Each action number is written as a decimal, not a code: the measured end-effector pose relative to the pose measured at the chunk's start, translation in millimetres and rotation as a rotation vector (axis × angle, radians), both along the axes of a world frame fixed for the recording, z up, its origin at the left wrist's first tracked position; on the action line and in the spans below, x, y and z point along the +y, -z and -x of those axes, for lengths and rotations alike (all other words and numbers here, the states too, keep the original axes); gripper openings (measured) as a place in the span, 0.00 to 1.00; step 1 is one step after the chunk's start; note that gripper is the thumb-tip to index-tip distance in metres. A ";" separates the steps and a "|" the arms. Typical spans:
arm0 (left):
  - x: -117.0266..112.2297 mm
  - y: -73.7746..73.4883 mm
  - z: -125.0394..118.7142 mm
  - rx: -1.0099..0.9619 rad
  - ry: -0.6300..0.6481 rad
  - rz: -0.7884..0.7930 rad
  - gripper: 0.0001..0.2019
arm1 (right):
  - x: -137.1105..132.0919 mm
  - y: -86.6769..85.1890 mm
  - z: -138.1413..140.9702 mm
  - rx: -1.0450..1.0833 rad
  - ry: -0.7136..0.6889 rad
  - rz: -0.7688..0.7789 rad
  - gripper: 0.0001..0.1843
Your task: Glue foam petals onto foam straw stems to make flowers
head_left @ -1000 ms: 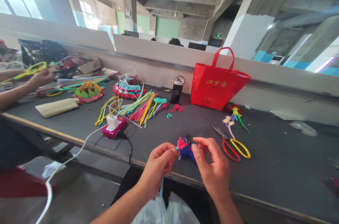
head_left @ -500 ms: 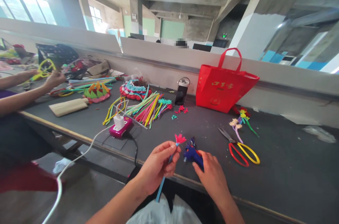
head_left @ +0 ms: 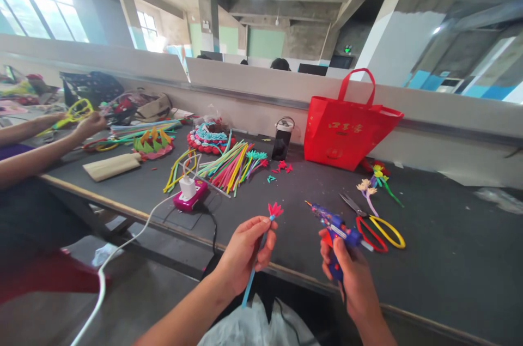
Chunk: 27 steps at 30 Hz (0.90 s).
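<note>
Between the fingers of my left hand (head_left: pixel 249 250) is a pipe-cleaner flower (head_left: pixel 275 210) with pink-red petals at the top and a light blue stem hanging below the fist. My right hand (head_left: pixel 354 272) is wrapped round the handle of a blue hot glue gun (head_left: pixel 333 220). Its nozzle points up and left, toward the flower but apart from it. Scissors (head_left: pixel 373 226) with one red and one yellow handle lie just beyond the glue gun. Small pink-red pieces (head_left: pixel 281 167) and a few teal pieces (head_left: pixel 271 178) are scattered on the dark table (head_left: pixel 261 201).
A bundle of coloured pipe cleaners (head_left: pixel 231 166) lies left of centre, beside a magenta power strip (head_left: pixel 190 196) with a white plug. A red bag (head_left: pixel 351 131) stands at the back. Finished flowers (head_left: pixel 368 189) lie at right. A co-worker's hands (head_left: pixel 90 123) hold yellow strands at far left.
My right hand has lifted the glue gun off the table and moved right, turning its nozzle up and left. My left hand still holds the flower in nearly the same place.
</note>
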<state>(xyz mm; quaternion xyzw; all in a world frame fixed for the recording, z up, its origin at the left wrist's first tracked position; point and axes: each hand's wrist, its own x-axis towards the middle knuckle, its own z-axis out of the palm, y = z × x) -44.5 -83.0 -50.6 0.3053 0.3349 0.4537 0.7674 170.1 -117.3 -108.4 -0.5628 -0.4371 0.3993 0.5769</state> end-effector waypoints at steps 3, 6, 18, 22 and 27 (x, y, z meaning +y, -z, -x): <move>-0.9 -0.4 -5.5 0.035 -0.026 -0.028 0.09 | -25.4 4.1 0.0 0.063 -0.051 -0.049 0.30; -2.8 -0.4 -9.7 0.049 -0.020 -0.045 0.10 | -42.6 5.8 2.5 -0.087 -0.118 -0.056 0.32; -6.7 -2.3 -10.9 0.041 0.004 -0.025 0.09 | -48.9 -9.4 32.0 -0.278 -0.029 -0.151 0.28; -7.5 -2.9 -10.7 0.043 -0.002 -0.012 0.09 | -49.1 -4.3 32.4 -0.298 -0.010 -0.156 0.26; -7.7 -4.6 -10.4 0.039 -0.007 -0.013 0.10 | -47.5 -7.7 32.9 -0.392 0.003 -0.174 0.27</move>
